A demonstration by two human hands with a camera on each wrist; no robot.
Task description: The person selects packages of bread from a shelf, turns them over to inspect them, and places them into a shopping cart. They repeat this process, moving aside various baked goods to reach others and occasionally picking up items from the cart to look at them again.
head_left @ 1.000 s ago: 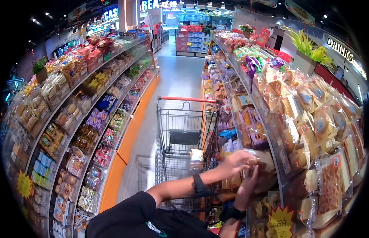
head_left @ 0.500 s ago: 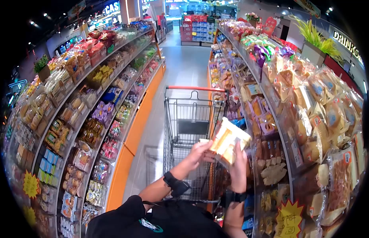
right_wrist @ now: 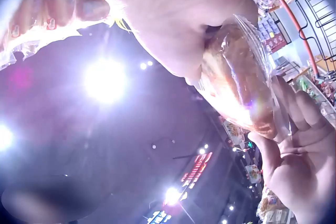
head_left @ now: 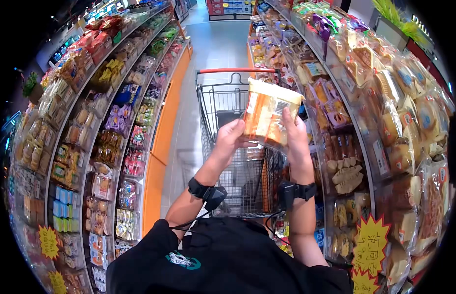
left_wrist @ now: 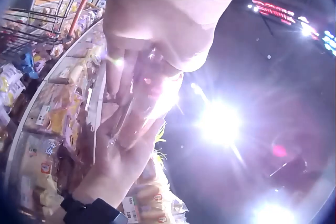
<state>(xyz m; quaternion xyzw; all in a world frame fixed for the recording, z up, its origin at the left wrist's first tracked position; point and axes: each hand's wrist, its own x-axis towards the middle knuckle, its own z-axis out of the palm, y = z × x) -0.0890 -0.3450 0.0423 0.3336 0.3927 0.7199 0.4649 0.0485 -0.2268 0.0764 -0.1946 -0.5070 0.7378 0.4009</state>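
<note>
A clear packet of bread (head_left: pixel 268 116) sits at the centre of the frame, above a shopping cart (head_left: pixel 223 105). The left hand (head_left: pixel 231 140) grips its left edge and the right hand (head_left: pixel 295 134) its right edge, fingers wrapped round it. Shelves of baked goods (head_left: pixel 385 98) fill the right side

Only a wall sign (head_left: pixel 420 23) reads, perhaps "Dri"; characters on the starburst tag (head_left: pixel 370 246) blur.

At 12 o'clock the cart (head_left: pixel 213 103) stands close, open on top, so a hand could go down into it. The bread pack (head_left: pixel 267 115) sits in the air above it. Full shelves (head_left: pixel 385 122) crowd 3 o'clock. I see bare floor (head_left: pixel 181 147) at 11 o'clock.
</note>
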